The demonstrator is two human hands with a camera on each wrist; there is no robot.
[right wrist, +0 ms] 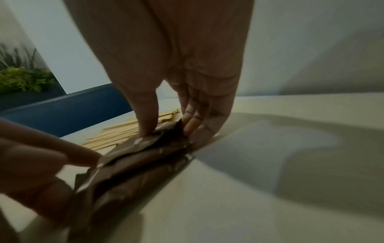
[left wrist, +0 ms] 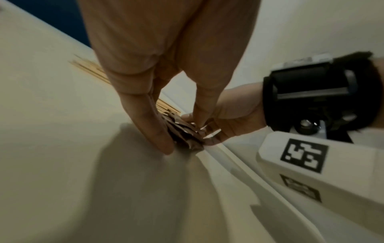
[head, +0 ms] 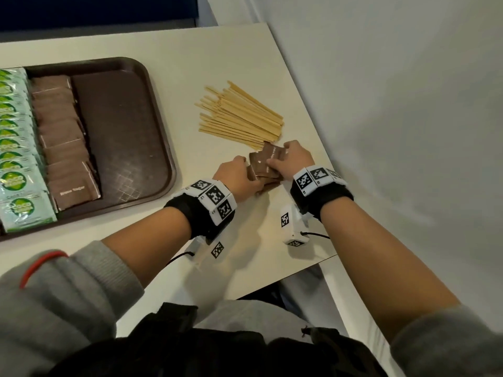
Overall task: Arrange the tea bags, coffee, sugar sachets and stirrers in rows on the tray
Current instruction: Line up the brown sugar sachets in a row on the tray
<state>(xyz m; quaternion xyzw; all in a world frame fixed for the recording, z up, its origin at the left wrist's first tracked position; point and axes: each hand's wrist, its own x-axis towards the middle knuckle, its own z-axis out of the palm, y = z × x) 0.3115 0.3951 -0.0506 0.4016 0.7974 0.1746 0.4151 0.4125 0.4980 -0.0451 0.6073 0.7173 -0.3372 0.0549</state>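
Observation:
A loose pile of brown sachets (head: 265,165) lies on the table just below a heap of wooden stirrers (head: 242,115). My left hand (head: 246,172) holds the pile from its left side, fingers along the edge and thumb on top (left wrist: 180,131). From the right, my right hand (head: 275,161) pinches the same sachets (right wrist: 135,164), thumb on top and fingers behind (right wrist: 170,131). The brown tray (head: 152,126) to the left holds a row of green tea bags (head: 16,159) and a row of brown sugar sachets (head: 65,148).
The tray's right half (head: 119,131) is bare. The table's right edge (head: 313,126) runs close behind my right hand, with grey floor beyond. A blue seat back (right wrist: 68,111) and a plant (right wrist: 22,78) stand past the far edge.

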